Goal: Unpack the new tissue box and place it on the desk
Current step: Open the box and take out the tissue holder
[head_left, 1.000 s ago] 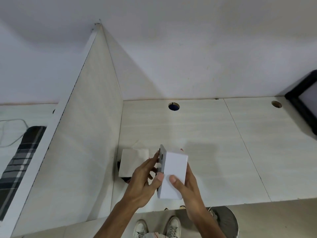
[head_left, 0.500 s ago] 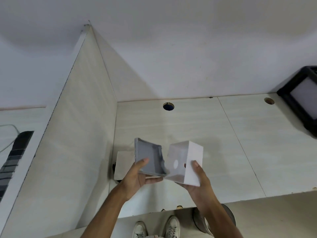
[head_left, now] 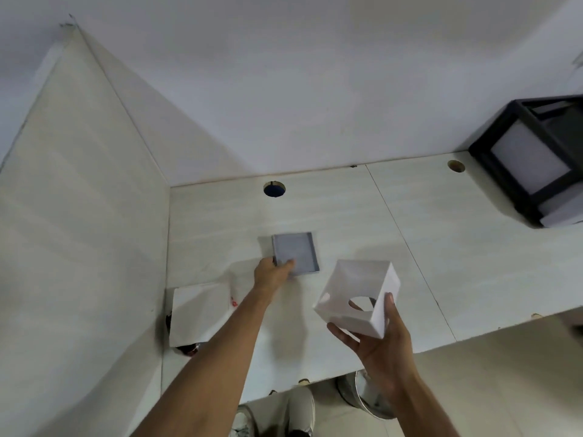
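My right hand (head_left: 380,345) holds a white cube-shaped tissue box cover (head_left: 358,296) above the desk's front part; its open side faces up and a round hole shows in one face. My left hand (head_left: 270,274) reaches forward and grips the near left corner of a grey square tray-like base (head_left: 295,253), which lies flat on the pale wooden desk (head_left: 347,222). The two parts are apart.
A white packet (head_left: 200,310) lies at the desk's left by the side partition (head_left: 82,247). A black-framed cube lamp (head_left: 536,159) stands at the far right. Two cable holes (head_left: 274,188) sit near the back wall. A metal bin (head_left: 362,395) and shoes show below the desk edge.
The grey base was pulled off the white cover. My left hand carried it forward and set it flat on the desk, while my right hand moved the cover to the right.
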